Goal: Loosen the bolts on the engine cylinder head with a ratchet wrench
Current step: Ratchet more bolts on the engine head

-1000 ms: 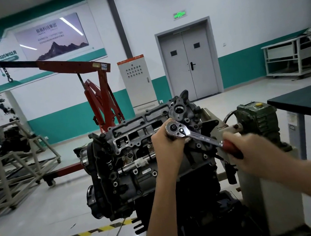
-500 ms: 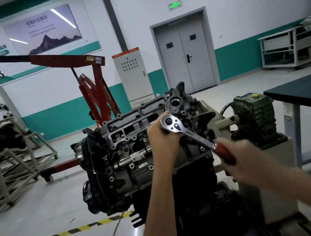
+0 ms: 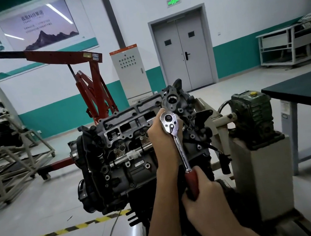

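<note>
A grey engine cylinder head (image 3: 131,125) sits tilted on a stand in the middle of the view. A chrome ratchet wrench (image 3: 177,140) with a red handle is set on the head's right part, its round head at the top and its handle pointing down toward me. My left hand (image 3: 161,137) wraps around the wrench's head from the left and steadies it. My right hand (image 3: 203,194) grips the red handle at the lower end. The bolt and socket under the wrench head are hidden.
A green gearbox (image 3: 254,114) on a grey pedestal stands right of the engine. A dark-topped table (image 3: 308,87) lies at the far right. A red engine crane (image 3: 92,83) stands behind, and an engine on a frame stand (image 3: 3,154) at the left. Yellow-black tape (image 3: 66,230) marks the floor.
My right hand has swung the wrench handle from pointing right to pointing down toward me. My left hand has stayed on the wrench head.
</note>
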